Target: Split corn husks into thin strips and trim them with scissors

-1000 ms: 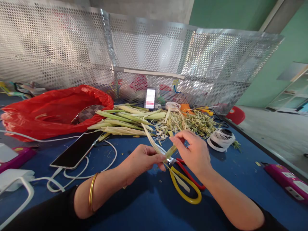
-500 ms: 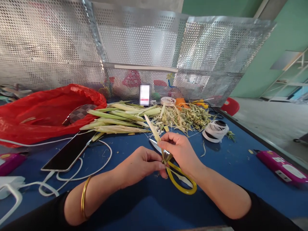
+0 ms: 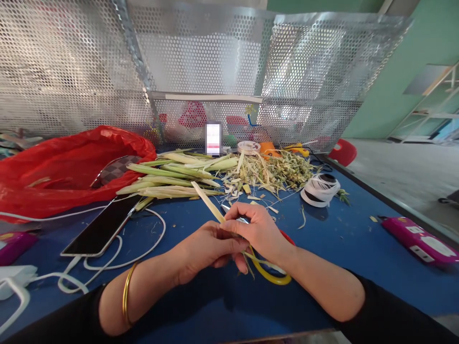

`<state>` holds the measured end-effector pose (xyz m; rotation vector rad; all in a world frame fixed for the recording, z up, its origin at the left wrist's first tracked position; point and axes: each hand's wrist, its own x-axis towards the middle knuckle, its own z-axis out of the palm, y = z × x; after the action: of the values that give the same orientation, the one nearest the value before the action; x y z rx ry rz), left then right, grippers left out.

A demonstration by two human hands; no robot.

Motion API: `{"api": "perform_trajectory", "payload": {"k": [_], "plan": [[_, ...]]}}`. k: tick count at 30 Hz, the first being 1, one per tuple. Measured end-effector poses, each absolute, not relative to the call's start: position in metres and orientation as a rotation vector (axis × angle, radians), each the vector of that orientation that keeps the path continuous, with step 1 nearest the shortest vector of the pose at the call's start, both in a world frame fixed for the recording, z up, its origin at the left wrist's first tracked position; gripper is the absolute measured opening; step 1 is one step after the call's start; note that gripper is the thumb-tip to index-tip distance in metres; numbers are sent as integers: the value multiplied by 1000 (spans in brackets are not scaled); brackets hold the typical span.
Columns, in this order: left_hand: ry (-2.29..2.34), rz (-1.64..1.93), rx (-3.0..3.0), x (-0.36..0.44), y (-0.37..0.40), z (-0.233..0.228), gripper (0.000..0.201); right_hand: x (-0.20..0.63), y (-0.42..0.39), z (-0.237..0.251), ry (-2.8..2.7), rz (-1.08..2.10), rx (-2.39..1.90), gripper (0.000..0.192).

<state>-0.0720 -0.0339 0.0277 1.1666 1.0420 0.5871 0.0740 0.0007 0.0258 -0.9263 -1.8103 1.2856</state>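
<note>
While the two hands meet low over the blue tabletop [image 3: 229,313], the left hand [image 3: 211,246] and the right hand [image 3: 260,234] both have their fingers drawn together on a pale leaf strip [image 3: 208,201]. Its long free end slants up and leftward beyond the knuckles; thin ends emerge below the fingers, the portion between being hidden. Scissors [image 3: 274,279], partly covered by the right hand, show a blade tip behind it and a yellow handle loop in front. Farther back, a bundle of pale-green leaves [image 3: 175,177] adjoins a heap of dry trimmings [image 3: 287,169]. A white-wound spool [image 3: 319,192] stands at right; a red bag [image 3: 71,153] lies at left, beside a dark-screened device [image 3: 100,227].
</note>
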Motion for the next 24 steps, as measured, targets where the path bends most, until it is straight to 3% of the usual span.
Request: {"api": "perform_trajectory", "payload": {"k": [2,7,17,24], "plan": [[1090,598,1118,-73,-33,30,21,78,6,26,-1899,1191,-870,17],[1169,728,1038,-82,-27,36,24,91,25,26,-2292,490,-786,25],[1150,756,1031,-83,-24,29,17,89,23,21,-2241,403,-962,11],[1054,988,857,-87,-22,32,27,94,13,30,-2102,-345,-676,17]]}}
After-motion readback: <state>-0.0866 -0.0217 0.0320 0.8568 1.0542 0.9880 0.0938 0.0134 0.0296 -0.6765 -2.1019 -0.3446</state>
